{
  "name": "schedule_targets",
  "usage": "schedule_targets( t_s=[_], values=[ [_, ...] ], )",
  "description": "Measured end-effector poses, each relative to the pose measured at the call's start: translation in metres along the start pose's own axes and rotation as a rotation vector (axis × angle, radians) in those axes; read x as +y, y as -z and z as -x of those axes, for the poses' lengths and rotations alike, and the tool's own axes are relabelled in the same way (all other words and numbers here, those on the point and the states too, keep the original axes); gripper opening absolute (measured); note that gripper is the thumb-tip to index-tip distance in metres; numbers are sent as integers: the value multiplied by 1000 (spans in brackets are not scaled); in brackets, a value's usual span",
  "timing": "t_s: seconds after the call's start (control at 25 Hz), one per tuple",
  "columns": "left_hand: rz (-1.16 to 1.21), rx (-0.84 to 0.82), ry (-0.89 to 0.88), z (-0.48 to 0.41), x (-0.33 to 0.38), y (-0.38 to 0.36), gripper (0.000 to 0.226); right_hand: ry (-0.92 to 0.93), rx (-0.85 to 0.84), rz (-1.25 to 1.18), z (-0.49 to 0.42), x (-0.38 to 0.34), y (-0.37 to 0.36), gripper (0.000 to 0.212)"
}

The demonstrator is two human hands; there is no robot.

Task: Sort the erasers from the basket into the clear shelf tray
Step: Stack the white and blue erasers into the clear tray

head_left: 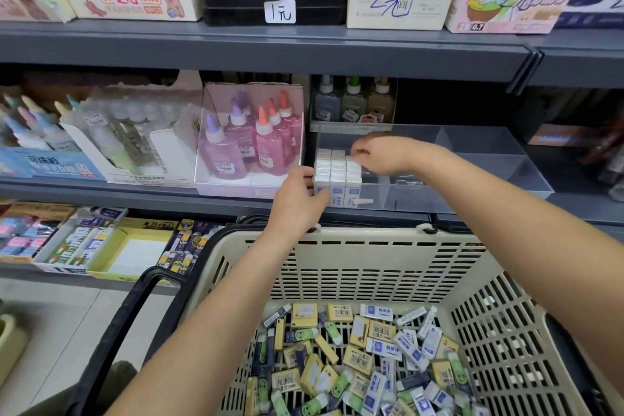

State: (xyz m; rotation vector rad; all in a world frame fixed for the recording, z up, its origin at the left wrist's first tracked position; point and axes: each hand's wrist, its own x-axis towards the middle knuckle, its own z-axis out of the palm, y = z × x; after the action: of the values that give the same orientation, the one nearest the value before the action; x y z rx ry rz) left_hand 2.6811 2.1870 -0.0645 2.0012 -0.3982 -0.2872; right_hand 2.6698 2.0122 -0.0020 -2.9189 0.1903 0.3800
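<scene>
A beige plastic basket (371,267) in front of me holds several loose erasers (371,358) in white-blue, yellow and green wrappers. On the middle shelf stands the clear tray (472,159). Its left compartment holds upright white-blue erasers (337,176) packed in rows. My left hand (297,203) holds the tray's front left corner, fingers curled against the clear wall. My right hand (381,152) hovers over the back right of the rows, its fingertips pinching an eraser at the top of the block.
Glue bottles in a pink box (250,142) stand left of the tray. Small bottles (353,101) sit behind it. The lower shelf carries eraser boxes (84,240). The basket's black handle (135,314) hangs at the left.
</scene>
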Motion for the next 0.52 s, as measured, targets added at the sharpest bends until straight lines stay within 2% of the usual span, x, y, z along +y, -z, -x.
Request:
schedule_targets(
  t_s=[0.12,0.32,0.52],
  values=[
    [-9,6,11,-2,-1,-1,40,-118,-181,-73,-6,-14,7,33],
    [-14,29,1,-5,-5,-2,36,-311,-258,-527,-13,-20,8,19],
    [-37,58,-23,-6,-8,-5,31,-365,-335,-685,-7,-16,10,25]
  ],
)
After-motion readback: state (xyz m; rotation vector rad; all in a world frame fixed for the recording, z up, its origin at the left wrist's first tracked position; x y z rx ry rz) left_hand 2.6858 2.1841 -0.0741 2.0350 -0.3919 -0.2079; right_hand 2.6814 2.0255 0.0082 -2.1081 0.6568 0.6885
